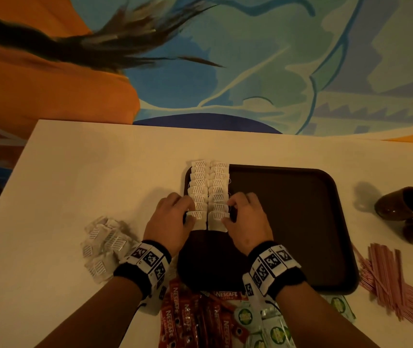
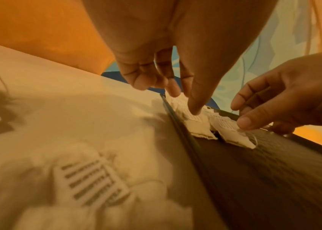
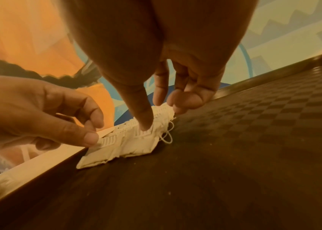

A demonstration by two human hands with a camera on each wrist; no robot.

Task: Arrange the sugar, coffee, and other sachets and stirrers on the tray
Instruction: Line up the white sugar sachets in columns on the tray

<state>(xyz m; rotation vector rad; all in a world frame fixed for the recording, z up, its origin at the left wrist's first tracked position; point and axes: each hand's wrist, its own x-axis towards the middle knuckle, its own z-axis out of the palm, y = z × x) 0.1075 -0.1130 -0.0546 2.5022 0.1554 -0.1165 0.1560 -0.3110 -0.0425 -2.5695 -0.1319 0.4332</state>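
A dark brown tray [image 1: 288, 209] lies on the white table. Two columns of white tea bags [image 1: 210, 182] run along its left part. My left hand [image 1: 189, 212] pinches the nearest tea bag [image 1: 199, 219] of the left column, thumb on its printed tag [image 2: 192, 116]. My right hand [image 1: 229, 209] pinches the nearest bag [image 1: 216, 221] of the right column, its thumb [image 3: 146, 124] on top and its fingers [image 3: 183, 101] against the row's side. A loose string [image 3: 166, 138] trails from that bag.
A pile of loose tea bags [image 1: 105, 244] lies left of the tray. Red coffee sachets [image 1: 187, 320] and green sachets [image 1: 273, 327] sit by the near edge. Pink stirrers [image 1: 388, 280] and two brown cups [image 1: 403, 203] are at the right.
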